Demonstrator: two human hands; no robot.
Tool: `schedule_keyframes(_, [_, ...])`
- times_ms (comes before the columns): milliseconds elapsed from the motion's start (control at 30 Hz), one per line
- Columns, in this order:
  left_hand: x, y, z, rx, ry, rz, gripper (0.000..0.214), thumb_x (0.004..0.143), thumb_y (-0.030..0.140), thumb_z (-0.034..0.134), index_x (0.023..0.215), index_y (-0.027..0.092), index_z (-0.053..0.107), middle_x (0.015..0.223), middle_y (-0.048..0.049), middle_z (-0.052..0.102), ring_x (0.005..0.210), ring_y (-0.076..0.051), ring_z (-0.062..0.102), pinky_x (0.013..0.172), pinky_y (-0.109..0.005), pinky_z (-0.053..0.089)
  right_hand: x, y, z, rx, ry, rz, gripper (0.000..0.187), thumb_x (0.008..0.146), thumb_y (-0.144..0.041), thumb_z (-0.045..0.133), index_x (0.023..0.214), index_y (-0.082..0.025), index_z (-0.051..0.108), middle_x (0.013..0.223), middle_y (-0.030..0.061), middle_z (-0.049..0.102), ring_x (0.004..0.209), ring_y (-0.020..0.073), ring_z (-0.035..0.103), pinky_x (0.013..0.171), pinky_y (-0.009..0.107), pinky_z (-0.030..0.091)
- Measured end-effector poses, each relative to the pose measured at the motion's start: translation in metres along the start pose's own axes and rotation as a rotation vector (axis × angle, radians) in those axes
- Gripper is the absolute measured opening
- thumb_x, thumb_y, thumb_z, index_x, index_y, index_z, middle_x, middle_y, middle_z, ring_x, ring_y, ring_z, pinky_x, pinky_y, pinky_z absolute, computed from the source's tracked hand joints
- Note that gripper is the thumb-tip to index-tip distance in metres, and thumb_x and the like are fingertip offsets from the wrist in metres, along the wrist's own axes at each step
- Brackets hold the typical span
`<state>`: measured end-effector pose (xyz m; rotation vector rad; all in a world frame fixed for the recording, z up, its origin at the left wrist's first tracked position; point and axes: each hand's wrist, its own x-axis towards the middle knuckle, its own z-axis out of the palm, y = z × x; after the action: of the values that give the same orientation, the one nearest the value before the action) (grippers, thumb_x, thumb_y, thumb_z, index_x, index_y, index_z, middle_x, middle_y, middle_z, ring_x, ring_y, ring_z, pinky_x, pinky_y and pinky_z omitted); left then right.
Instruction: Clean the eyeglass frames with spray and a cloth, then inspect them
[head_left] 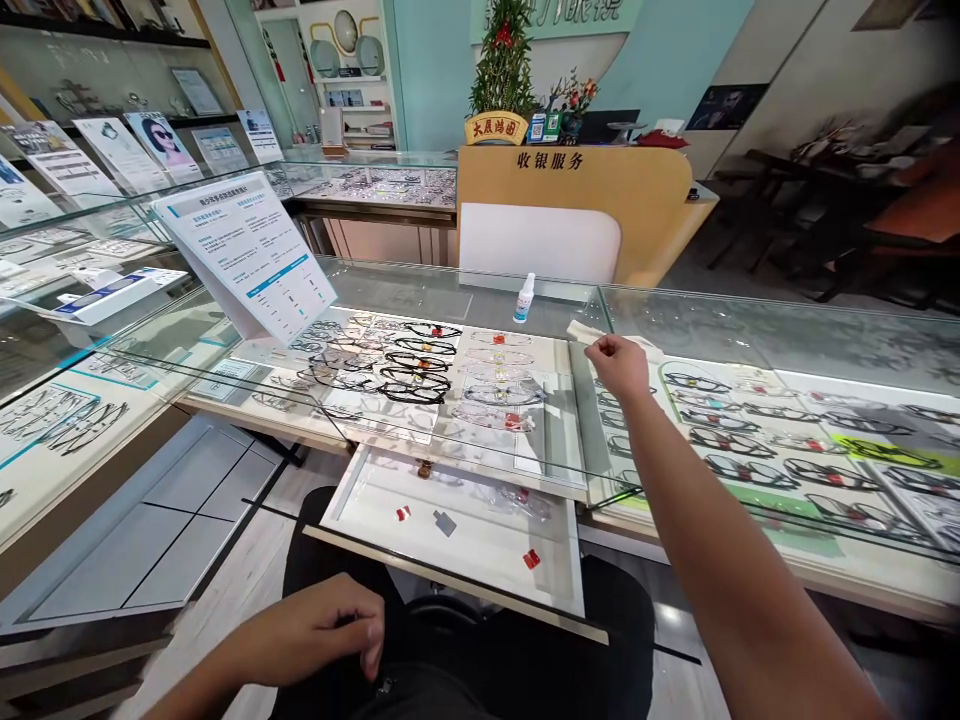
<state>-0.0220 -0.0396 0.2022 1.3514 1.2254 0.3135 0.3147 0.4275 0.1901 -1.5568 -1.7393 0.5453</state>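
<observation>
My right hand (619, 365) reaches out over the glass counter top, its fingers pinched on a cream cloth (583, 331) that lies on the glass and shows on both sides of the hand. To its left a small white spray bottle (524, 300) with a blue label stands upright on the glass. My left hand (322, 622) hangs over my lap, fingers loosely curled in, with nothing visible in it. Before me a white drawer (480, 560) is pulled out; red tags (531, 559) and a grey tag (445, 522) lie in it.
Rows of eyeglass frames (420, 365) lie under the glass, with more frames (731, 440) on the right. A tilted sign card (247, 250) stands at the left. Behind the counter is a wooden cashier desk (660, 190) with a plant (502, 65).
</observation>
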Motion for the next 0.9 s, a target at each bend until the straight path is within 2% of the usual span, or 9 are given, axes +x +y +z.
schedule_keyframes(67, [0.011,-0.034,0.015,-0.124,0.214,-0.171,0.060,0.101,0.082,0.057,0.115,0.032,0.086,0.124,-0.0076,0.085,0.120,-0.033,0.077,0.111,-0.045,0.057,0.000,0.002,0.001,0.018,0.007,0.001,0.015,0.075,-0.038,0.063,0.070,-0.025,0.059,0.068,0.0017,0.064,0.066,0.0195,0.051,0.064,0.034,0.040])
schedule_keyframes(100, [0.015,-0.049,0.022,-0.240,0.329,-0.209,0.070,0.093,0.089,0.063,0.132,0.034,0.083,0.145,-0.0074,0.079,0.135,-0.037,0.073,0.122,-0.050,0.053,0.000,0.002,0.001,0.024,0.011,0.004,0.016,0.076,-0.039,0.063,0.070,-0.025,0.060,0.068,0.0022,0.065,0.066,0.0197,0.051,0.064,0.034,0.040])
schedule_keyframes(133, [0.019,-0.061,0.027,-0.329,0.400,-0.221,0.082,0.086,0.094,0.066,0.142,0.036,0.079,0.160,-0.0072,0.071,0.148,-0.039,0.065,0.131,-0.053,0.046,0.000,0.003,0.001,0.028,0.016,0.007,0.017,0.076,-0.040,0.063,0.070,-0.025,0.061,0.069,0.0028,0.067,0.066,0.0200,0.052,0.063,0.034,0.040])
schedule_keyframes(167, [0.022,-0.070,0.031,-0.390,0.422,-0.220,0.091,0.080,0.096,0.071,0.148,0.036,0.076,0.166,-0.0082,0.066,0.156,-0.040,0.059,0.135,-0.055,0.042,0.000,0.003,0.001,0.033,0.019,0.009,0.018,0.077,-0.042,0.063,0.071,-0.025,0.062,0.070,0.0034,0.068,0.067,0.0203,0.053,0.063,0.034,0.041])
schedule_keyframes(267, [0.027,-0.082,0.039,-0.472,0.409,-0.203,0.103,0.077,0.094,0.076,0.160,0.033,0.068,0.176,-0.0099,0.055,0.166,-0.040,0.048,0.140,-0.056,0.036,-0.001,0.003,0.001,0.041,0.021,0.007,0.021,0.080,-0.044,0.062,0.073,-0.024,0.063,0.073,0.0040,0.071,0.068,0.0206,0.056,0.065,0.034,0.042])
schedule_keyframes(400, [0.036,-0.080,0.037,-0.447,0.400,-0.185,0.103,0.080,0.093,0.075,0.162,0.031,0.066,0.179,-0.0109,0.050,0.171,-0.039,0.040,0.141,-0.055,0.033,-0.002,0.002,0.000,0.043,0.007,0.000,0.021,0.081,-0.043,0.064,0.072,-0.024,0.061,0.074,0.0035,0.070,0.069,0.0202,0.057,0.068,0.034,0.043])
schedule_keyframes(600, [0.055,-0.087,0.037,-0.413,0.447,-0.119,0.099,0.087,0.087,0.074,0.168,0.031,0.059,0.181,-0.0121,0.047,0.170,-0.040,0.041,0.139,-0.058,0.037,-0.004,0.000,-0.001,0.035,-0.005,-0.006,0.020,0.080,-0.043,0.064,0.071,-0.025,0.060,0.073,0.0031,0.069,0.068,0.0197,0.054,0.067,0.034,0.041])
schedule_keyframes(767, [0.078,-0.097,0.039,-0.444,0.498,-0.071,0.106,0.089,0.084,0.075,0.177,0.033,0.045,0.187,-0.0129,0.036,0.169,-0.042,0.042,0.138,-0.060,0.037,-0.004,-0.002,-0.001,0.021,-0.007,-0.006,0.019,0.078,-0.042,0.064,0.070,-0.025,0.059,0.071,0.0024,0.066,0.068,0.0203,0.053,0.065,0.035,0.041])
schedule_keyframes(900, [0.100,-0.102,0.040,-0.453,0.540,-0.031,0.119,0.089,0.085,0.073,0.184,0.033,0.022,0.190,-0.0165,0.025,0.168,-0.041,0.044,0.133,-0.058,0.042,-0.004,-0.002,-0.001,0.016,-0.009,-0.007,0.020,0.079,-0.042,0.064,0.069,-0.026,0.059,0.070,0.0022,0.066,0.068,0.0200,0.052,0.065,0.035,0.040])
